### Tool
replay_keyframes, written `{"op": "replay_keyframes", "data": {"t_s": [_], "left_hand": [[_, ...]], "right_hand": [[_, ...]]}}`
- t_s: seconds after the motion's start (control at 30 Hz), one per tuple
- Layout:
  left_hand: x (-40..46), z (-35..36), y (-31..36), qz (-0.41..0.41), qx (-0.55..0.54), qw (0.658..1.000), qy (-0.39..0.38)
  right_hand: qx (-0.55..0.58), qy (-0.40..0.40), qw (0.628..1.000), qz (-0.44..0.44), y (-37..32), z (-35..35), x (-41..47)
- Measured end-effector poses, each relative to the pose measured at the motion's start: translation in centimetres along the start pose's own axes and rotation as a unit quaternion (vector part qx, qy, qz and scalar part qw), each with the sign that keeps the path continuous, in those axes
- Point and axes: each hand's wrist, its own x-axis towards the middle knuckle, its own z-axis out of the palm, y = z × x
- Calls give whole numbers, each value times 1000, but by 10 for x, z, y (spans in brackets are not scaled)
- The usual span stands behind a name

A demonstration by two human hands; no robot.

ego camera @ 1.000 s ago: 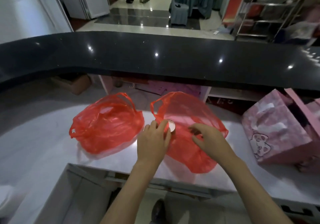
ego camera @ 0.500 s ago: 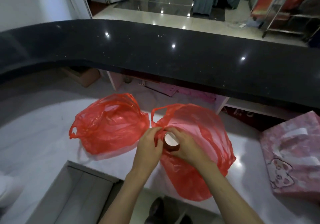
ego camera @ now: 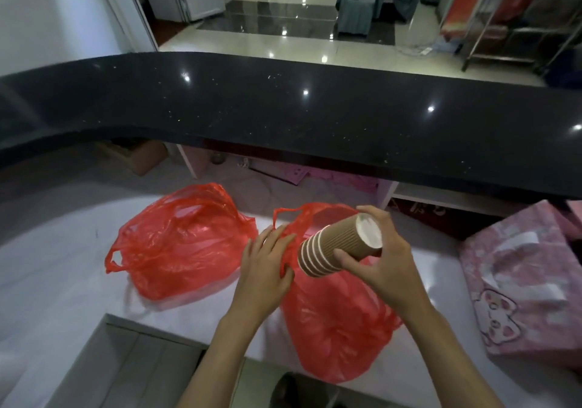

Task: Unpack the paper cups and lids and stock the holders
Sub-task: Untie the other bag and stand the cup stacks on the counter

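1. the black counter (ego camera: 315, 124) runs across the top, from 9 to 3 o'clock.
2. the right red bag (ego camera: 333, 319) sits at 6 o'clock; the left red bag (ego camera: 179, 244) at 9 o'clock is not touched.
3. the stack of cups (ego camera: 337, 247) was half a second ago low in the bag mouth; now it is out, tilted, above the right bag.
4. the right hand (ego camera: 381, 262) holds the stack with curled fingers.
5. the left hand (ego camera: 267, 269) presses the bag edge with straight fingers, no more on the cups.
6. i think unpacking has started; no holder is seen.
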Motion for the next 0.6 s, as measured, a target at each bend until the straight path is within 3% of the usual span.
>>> {"op": "replay_keyframes", "data": {"t_s": [0.1,0.17,0.37,0.43,0.6], "left_hand": [[3,-3,16,-22,-121,990,68],[2,-11,33,-50,-243,962,113],[-9,-25,50,-90,-485,869,30],[-13,-29,45,-89,-507,855,58],[-24,-46,25,-88,-487,864,87]], "right_hand": [[58,64,996,36,0,-16,-1],[116,102,986,68,-3,-21,-2],[288,136,937,146,-17,7,-7],[311,121,928,164,-20,22,-8],[303,114,932,165,-33,49,-16]]}}
